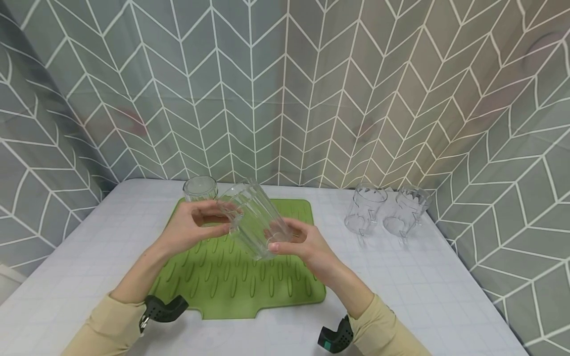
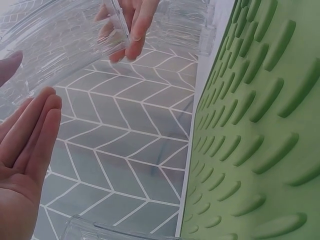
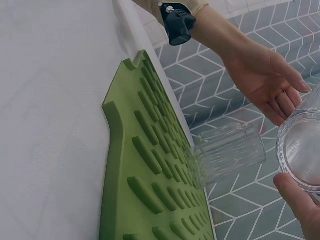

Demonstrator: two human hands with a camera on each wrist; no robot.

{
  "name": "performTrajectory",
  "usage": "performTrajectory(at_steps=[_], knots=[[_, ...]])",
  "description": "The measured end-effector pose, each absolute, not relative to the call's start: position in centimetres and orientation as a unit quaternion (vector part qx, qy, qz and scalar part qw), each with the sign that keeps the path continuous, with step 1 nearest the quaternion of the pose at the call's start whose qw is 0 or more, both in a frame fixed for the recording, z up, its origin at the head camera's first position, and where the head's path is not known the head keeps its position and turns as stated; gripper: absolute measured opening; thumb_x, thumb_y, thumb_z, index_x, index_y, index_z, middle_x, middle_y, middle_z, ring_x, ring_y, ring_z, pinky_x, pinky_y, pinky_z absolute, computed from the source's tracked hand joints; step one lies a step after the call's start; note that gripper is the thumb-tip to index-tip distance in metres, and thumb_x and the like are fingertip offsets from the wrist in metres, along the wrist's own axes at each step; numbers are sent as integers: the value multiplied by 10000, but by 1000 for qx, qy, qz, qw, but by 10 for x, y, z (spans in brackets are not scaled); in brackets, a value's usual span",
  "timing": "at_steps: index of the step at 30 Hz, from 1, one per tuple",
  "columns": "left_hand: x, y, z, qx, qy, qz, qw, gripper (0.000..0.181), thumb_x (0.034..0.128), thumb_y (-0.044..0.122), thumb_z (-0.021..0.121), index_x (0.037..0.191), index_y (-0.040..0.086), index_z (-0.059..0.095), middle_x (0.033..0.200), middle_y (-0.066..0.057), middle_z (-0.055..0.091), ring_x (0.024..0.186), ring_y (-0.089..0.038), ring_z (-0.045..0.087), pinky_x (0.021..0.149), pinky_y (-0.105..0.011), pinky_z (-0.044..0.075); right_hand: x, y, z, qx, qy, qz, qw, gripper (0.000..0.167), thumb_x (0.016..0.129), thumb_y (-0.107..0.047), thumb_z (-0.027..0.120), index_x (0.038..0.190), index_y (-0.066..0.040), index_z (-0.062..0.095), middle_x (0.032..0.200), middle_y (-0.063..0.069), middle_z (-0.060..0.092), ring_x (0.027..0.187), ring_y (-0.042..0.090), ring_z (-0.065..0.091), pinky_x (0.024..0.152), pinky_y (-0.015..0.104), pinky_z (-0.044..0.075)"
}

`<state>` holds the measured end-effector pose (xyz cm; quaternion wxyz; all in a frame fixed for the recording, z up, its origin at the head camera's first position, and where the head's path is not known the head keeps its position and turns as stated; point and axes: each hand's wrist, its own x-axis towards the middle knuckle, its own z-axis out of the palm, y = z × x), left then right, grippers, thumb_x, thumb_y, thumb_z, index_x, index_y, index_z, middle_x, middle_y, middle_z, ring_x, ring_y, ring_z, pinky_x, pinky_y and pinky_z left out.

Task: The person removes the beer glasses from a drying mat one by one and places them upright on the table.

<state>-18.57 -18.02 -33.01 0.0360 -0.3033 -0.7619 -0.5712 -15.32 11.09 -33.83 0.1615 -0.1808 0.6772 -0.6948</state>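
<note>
Both hands hold a clear glass cup (image 1: 256, 220) tilted above a green ribbed mat (image 1: 229, 301). My left hand (image 1: 198, 227) has its fingers and thumb at the cup's upper left end; in the left wrist view those fingers (image 2: 37, 135) look nearly straight against the glass. At the lower right end, my right hand (image 1: 305, 247) grips near the base, its thumb lying along the edge. The right wrist view shows the round base (image 3: 306, 147) facing the camera. Behind the left hand, another clear glass (image 1: 200, 188) stands on the mat's far left part, partly hidden.
Two clear glass mugs (image 1: 366, 210) (image 1: 406, 212) stand side by side at the table's back right. A white table (image 1: 401, 291) lies under everything. Grey patterned curtains (image 1: 285, 99) rise behind the table and along both sides.
</note>
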Motion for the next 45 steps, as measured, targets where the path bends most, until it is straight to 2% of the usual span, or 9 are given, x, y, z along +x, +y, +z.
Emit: performTrajectory(at_steps=[4,9,14,23,33,39,45], knots=[[-185,-179,-331,-292,-782,-550,26,309,866,43,760,1159,-15,684,1053,-10,757,961,-112,724,822,-293,622,-153,110,-339,-179,678,-693,165,680,843,-200,776,1455,-116,490,1438,144,564,1319,254,559,1178,500,354],[-186,-177,-331,-293,-784,-547,5,313,872,72,763,1173,28,692,1084,-86,749,977,-147,724,851,-305,615,-152,110,-339,-177,680,-692,166,679,841,-205,779,1451,-118,493,1441,129,564,1315,251,560,1171,498,362],[-188,-176,-335,-315,-776,-547,-6,316,888,77,746,1200,79,697,1116,-46,750,1002,-173,724,868,-329,613,-152,109,-340,-181,677,-692,173,673,845,-215,786,1446,-116,499,1431,169,567,1313,275,560,1157,484,383],[-186,-174,-336,-295,-790,-537,-7,338,868,85,765,1188,16,681,1103,-108,736,994,-166,714,886,-280,597,-151,108,-343,-185,687,-679,181,655,864,-241,769,1444,-96,501,1393,89,613,1289,240,578,1155,501,385],[-185,-171,-338,-296,-800,-522,-19,389,868,132,772,1221,9,663,1123,-101,730,1011,-157,701,919,-285,581,-152,107,-344,-193,691,-673,181,664,868,-263,761,1452,-90,496,1417,117,587,1341,306,527,1162,517,373],[-184,-170,-337,-292,-801,-522,-31,399,865,152,779,1233,48,663,1141,-66,727,1036,-170,699,945,-369,582,-151,105,-344,-193,694,-670,179,644,869,-242,767,1437,-77,512,1407,99,597,1346,346,512,1154,500,394],[-184,-169,-339,-296,-807,-510,-31,394,870,191,784,1231,81,672,1144,-37,729,1051,-177,697,940,-292,568,-151,105,-344,-191,701,-665,175,627,862,-242,774,1415,-65,536,1400,120,598,1312,303,548,1127,473,427]])
